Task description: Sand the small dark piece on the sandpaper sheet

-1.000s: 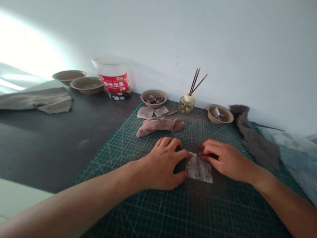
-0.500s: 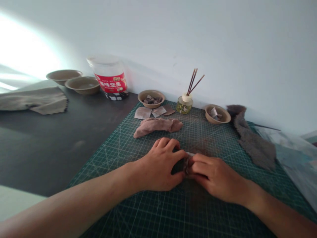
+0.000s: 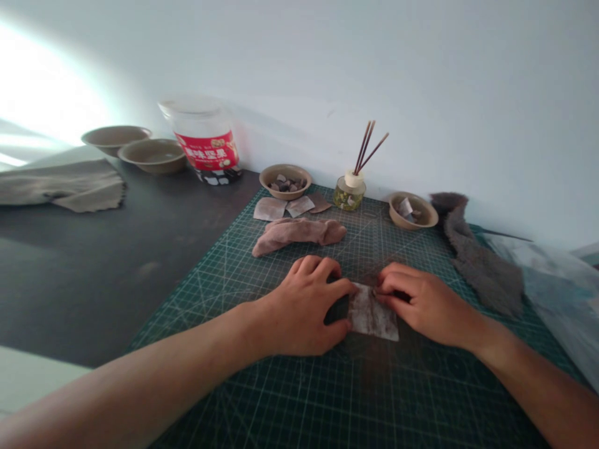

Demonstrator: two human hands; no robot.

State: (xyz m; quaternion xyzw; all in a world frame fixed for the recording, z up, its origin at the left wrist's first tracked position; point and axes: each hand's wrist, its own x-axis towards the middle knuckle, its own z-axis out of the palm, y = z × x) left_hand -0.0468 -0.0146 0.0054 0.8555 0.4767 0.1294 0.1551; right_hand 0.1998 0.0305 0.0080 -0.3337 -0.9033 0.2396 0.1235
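Half a second on, bares the stained pale square (image 3: 374,317) again, flat on the cutting mat (image 3: 299,399); steadies its left edge with the left hand (image 3: 304,310), spread wide between thumb and forefinger; draws the right hand (image 3: 425,305) back to its far edge, curled, grip impossible to tell.

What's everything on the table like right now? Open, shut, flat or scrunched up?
Pale square: mostly flat, smudged dark
Left hand: spread at the square's left edge
Right hand: curled at its far edge
Pink-brown cloth: bunched up
Tub: lid on
Left bowls: upright
Middle bowl: upright, small pieces inside
Right bowl: upright, whitish piece inside
Reed bottle: upright, sticks in
Grey strip: bent, lying down
Mat: flat
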